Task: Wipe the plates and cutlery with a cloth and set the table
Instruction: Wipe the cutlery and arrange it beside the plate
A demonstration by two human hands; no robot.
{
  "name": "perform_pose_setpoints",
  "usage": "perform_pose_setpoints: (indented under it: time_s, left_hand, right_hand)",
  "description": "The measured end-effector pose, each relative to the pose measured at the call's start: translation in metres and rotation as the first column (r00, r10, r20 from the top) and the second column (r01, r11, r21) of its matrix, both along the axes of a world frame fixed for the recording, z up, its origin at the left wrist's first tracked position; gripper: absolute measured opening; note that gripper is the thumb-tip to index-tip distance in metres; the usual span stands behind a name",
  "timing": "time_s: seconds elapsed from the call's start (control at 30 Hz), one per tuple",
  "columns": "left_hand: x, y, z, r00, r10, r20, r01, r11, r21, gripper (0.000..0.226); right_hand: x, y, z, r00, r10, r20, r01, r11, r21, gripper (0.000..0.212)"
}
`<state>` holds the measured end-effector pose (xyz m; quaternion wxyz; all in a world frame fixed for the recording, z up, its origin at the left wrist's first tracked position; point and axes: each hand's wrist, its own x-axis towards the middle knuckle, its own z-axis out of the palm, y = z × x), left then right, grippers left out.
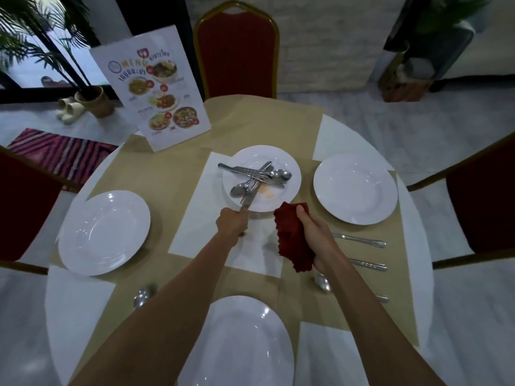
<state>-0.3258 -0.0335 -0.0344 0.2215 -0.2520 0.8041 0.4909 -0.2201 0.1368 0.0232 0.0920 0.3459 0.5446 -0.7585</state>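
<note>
A white plate (281,160) at the table's centre carries a heap of cutlery (256,176) and some orange smears. My left hand (232,224) grips the handle end of a knife (249,199) whose blade reaches into that heap. My right hand (315,235) holds a crumpled dark red cloth (292,240) just beside the plate's near edge. Clean white plates lie at the left (104,232), the right (355,189) and the near side (237,344). A fork (359,240), a knife (367,264) and a spoon (323,282) lie by my right arm; another spoon (143,295) lies at the near left.
A standing menu card (150,87) is at the table's far left. Red chairs stand at the far side (237,48), left (22,207) and right (485,207). White paper mats and a tan cloth cover the round table (412,274). A potted plant (94,101) stands on the floor.
</note>
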Motion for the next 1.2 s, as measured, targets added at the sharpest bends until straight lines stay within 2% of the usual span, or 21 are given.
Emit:
perform_pose_setpoints:
  time_s: [0.2,0.3,0.4,0.57,0.73,0.87,0.97,1.03,1.1,1.2]
  left_hand:
    - [0.006,0.003,0.002,0.996,0.083,0.038,-0.086,0.993,0.083,0.020]
    - [0.007,0.001,0.004,0.992,0.108,0.063,-0.115,0.987,0.113,0.014]
    - [0.007,-0.001,0.003,0.986,0.142,0.088,-0.154,0.976,0.155,0.012]
    - [0.007,-0.006,0.001,0.984,0.153,0.090,-0.169,0.964,0.203,0.019]
    - [0.012,-0.012,0.005,0.985,0.145,0.089,-0.162,0.959,0.231,0.015]
    - [0.026,-0.015,0.030,0.984,0.141,0.112,-0.171,0.927,0.334,0.009]
    - [0.050,-0.017,0.051,0.982,0.155,0.108,-0.185,0.903,0.387,0.006]
    - [0.072,-0.018,0.060,0.984,0.153,0.091,-0.176,0.908,0.380,0.007]
    - [0.096,-0.017,0.066,0.987,0.144,0.066,-0.159,0.909,0.385,0.009]
    - [0.129,-0.013,0.075,0.997,0.078,-0.012,-0.069,0.937,0.342,0.011]
  right_hand:
    - [0.010,0.004,0.001,0.999,0.030,0.038,-0.029,0.999,-0.036,0.041]
    - [0.013,0.004,-0.003,0.998,0.032,0.056,-0.030,0.999,-0.038,0.056]
    - [0.014,0.003,-0.005,0.997,0.037,0.066,-0.033,0.998,-0.049,0.061]
    - [0.014,-0.002,-0.004,0.997,0.008,0.082,-0.002,0.998,-0.064,0.042]
    - [0.010,-0.011,-0.012,0.994,-0.061,0.085,0.072,0.990,-0.123,0.031]
    - [0.009,-0.013,-0.019,0.972,-0.187,0.141,0.219,0.941,-0.259,0.041]
    - [0.007,-0.013,-0.028,0.960,-0.208,0.188,0.265,0.890,-0.372,0.048]
    - [0.007,-0.016,-0.028,0.968,-0.159,0.193,0.232,0.857,-0.460,0.039]
    - [0.006,-0.025,-0.024,0.972,-0.157,0.174,0.221,0.863,-0.455,0.034]
    - [0.008,-0.049,-0.011,0.988,-0.058,0.141,0.117,0.883,-0.455,0.051]
